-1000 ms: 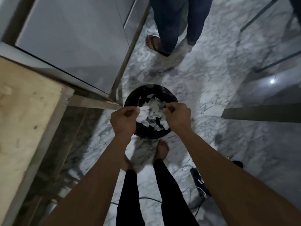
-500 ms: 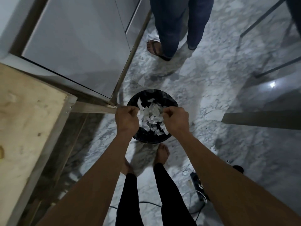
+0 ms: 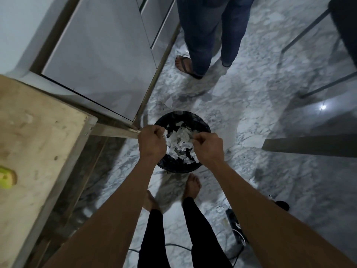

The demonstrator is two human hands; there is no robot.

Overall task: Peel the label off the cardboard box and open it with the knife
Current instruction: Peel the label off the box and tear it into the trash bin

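Both my hands hang over a round black bin [image 3: 181, 113] on the marble floor, filled with torn white label scraps [image 3: 180, 140]. My left hand [image 3: 151, 144] is curled into a fist over the bin's left rim. A white sliver shows at its fingertips, and I cannot tell whether it is held. My right hand [image 3: 209, 149] is over the right rim with its fingers pinched together, and I see nothing in them. Neither the cardboard box nor the knife is in view.
A bare wooden table [image 3: 38, 142] stands at the left with a yellow-green object [image 3: 5, 177] at its edge. Grey cabinet doors [image 3: 100, 55] rise behind it. Another person's legs [image 3: 201, 35] stand beyond the bin. A scrap [image 3: 168, 102] and a power strip with cables [image 3: 234, 225] lie on the floor.
The white piece at my left hand's fingers a second ago is gone from them. Both hands have closed and stayed over the bin.
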